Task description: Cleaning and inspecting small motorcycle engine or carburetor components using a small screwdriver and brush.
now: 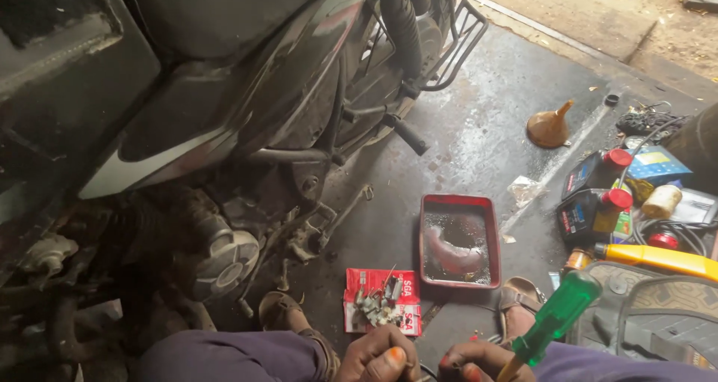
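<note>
At the bottom edge of the view, the person's left hand was curled shut with fingers together, a thumbnail stained orange; what it pinched, if anything, could not be told, though a thin dark wire ran just beside it; the right hand was clamped on a screwdriver with a translucent green plastic handle, which tilted up and to the right above the knee. Just beyond the left hand lay a flat red printed packet on the wet grey concrete floor, with a small cluster of pale metal parts resting on it; just right of the packet sat a red rectangular metal tray holding dark oily liquid and a curved pale piece. Both feet in brown sandals flanked the packet. A black motorcycle filled the left half, its engine near the left knee. Further right stood an orange plastic funnel, two dark oil bottles with red caps and a long yellow tool.
</note>
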